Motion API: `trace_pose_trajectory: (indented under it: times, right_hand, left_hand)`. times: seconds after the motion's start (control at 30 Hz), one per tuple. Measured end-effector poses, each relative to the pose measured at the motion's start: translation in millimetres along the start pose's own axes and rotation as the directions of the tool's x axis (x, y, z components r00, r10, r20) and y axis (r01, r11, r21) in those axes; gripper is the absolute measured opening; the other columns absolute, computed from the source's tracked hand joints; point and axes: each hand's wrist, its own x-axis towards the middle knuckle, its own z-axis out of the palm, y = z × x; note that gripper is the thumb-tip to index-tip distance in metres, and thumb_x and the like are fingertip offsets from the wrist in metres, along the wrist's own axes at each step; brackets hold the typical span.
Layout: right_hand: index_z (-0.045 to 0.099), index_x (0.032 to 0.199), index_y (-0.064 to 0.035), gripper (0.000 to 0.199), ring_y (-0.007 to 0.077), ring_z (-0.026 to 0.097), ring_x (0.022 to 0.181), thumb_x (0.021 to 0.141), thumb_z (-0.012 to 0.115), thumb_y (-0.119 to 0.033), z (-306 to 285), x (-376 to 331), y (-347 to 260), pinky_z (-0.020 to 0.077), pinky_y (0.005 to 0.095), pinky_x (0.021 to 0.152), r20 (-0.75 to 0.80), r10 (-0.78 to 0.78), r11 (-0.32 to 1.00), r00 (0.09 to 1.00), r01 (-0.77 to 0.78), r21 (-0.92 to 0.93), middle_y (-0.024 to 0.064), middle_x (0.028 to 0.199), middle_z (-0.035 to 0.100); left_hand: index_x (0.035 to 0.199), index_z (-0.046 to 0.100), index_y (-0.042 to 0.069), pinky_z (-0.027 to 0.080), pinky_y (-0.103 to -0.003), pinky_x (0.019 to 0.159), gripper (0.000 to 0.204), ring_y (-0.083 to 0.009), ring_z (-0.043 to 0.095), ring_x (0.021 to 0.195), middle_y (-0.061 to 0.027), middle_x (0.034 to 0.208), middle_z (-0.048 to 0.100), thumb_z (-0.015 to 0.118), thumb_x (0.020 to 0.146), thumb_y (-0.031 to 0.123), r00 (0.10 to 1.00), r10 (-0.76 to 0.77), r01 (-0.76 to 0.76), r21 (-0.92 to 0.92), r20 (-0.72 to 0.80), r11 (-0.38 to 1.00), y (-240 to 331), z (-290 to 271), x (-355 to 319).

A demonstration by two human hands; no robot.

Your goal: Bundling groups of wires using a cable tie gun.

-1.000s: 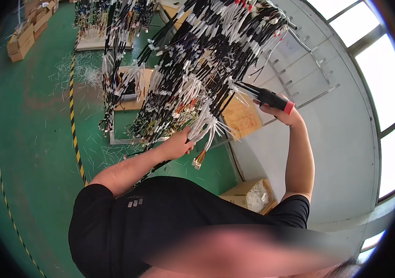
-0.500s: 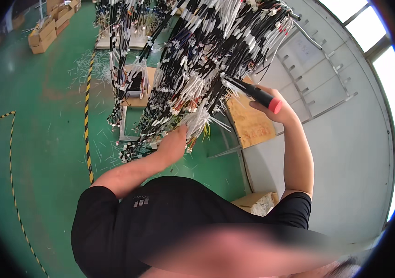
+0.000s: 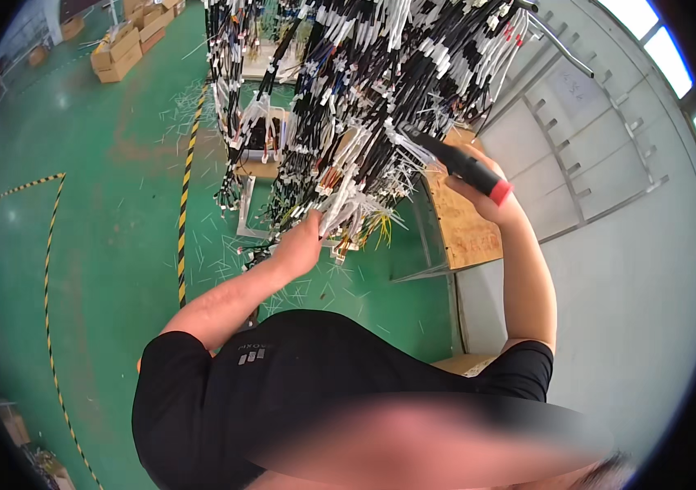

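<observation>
A dense mass of hanging wire harnesses (image 3: 364, 90), black with white sleeves and small connectors, fills the space in front of me. My left hand (image 3: 297, 247) is closed around a bundle of white-sleeved wires (image 3: 343, 202) at its lower part. To the right, my right hand (image 3: 487, 194) grips a black tubular hand tool (image 3: 466, 166) with a red end cap. The tool's narrow end points up and left, reaching the wires; whether it touches them I cannot tell. My right fingers are partly hidden behind the tool.
A wooden board (image 3: 466, 224) on a metal frame stands right of the harnesses. A wall rack with metal pegs (image 3: 601, 122) is beyond it. Thin white offcuts (image 3: 225, 245) litter the green floor, marked with yellow-black tape (image 3: 186, 204). Cardboard boxes (image 3: 117, 55) sit far left.
The view has shifted, so the surroundings sit a little further right. Both hands keep their holds; the tool stays pointed at the wires.
</observation>
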Motion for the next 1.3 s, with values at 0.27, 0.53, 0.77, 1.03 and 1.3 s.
trace_pose_trajectory:
  times: [0.27,0.53,0.77,1.03,1.3]
  right_hand:
    - [0.068,0.124,-0.0045,0.033,0.0163,0.063,0.092,0.094,0.077,-0.014,-21,-13,5,0.0517,0.0324,0.084,0.062,0.086,0.993,0.994,-0.09,0.07,0.0048,0.102,0.067]
    - [0.068,0.122,-0.0019,0.03,0.0165,0.062,0.096,0.094,0.074,-0.011,-24,-12,-22,0.0511,0.0318,0.088,0.163,0.157,0.986,0.974,-0.164,0.03,0.0071,0.105,0.069]
    - [0.066,0.117,-0.0046,0.032,0.0252,0.061,0.083,0.093,0.079,-0.022,-16,-2,-35,0.0513,0.0385,0.079,0.136,0.148,0.978,0.98,-0.125,-0.169,0.0112,0.089,0.066]
    - [0.064,0.109,-0.0029,0.03,0.0314,0.062,0.079,0.093,0.078,-0.025,-6,13,-72,0.0511,0.0423,0.077,0.117,0.273,0.938,0.955,-0.237,-0.254,0.0141,0.085,0.066]
    - [0.067,0.114,-0.0038,0.032,0.0312,0.065,0.081,0.09,0.079,-0.021,17,54,-137,0.0523,0.0407,0.079,0.106,0.449,0.802,0.887,-0.348,-0.486,0.014,0.088,0.07]
  left_hand:
    - [0.13,0.045,-0.006,0.053,-0.057,0.085,0.04,-0.0522,0.067,0.098,-0.0317,0.104,0.07,0.063,0.1,0.014,0.999,0.004,-0.001,-0.107,0.033,0.994,5,2,-8]
    - [0.117,0.046,0.0,0.053,-0.059,0.069,0.025,-0.0487,0.069,0.079,-0.0285,0.09,0.069,0.06,0.1,0.013,0.981,0.115,-0.103,0.079,-0.156,0.991,10,15,-14]
    - [0.114,0.047,0.0,0.056,-0.057,0.072,0.026,-0.047,0.07,0.084,-0.026,0.095,0.07,0.059,0.091,0.002,0.981,0.152,-0.134,0.143,-0.121,0.981,11,6,-13]
    - [0.113,0.048,0.0,0.056,-0.056,0.074,0.024,-0.0463,0.07,0.085,-0.0251,0.095,0.071,0.056,0.09,0.001,0.964,0.246,-0.24,0.068,-0.1,0.968,-1,-3,-9]
    - [0.123,0.05,-0.002,0.056,-0.053,0.067,0.038,-0.0438,0.07,0.078,-0.0235,0.092,0.07,0.063,0.088,0.005,0.921,0.376,-0.368,0.094,-0.099,0.925,-38,7,9]
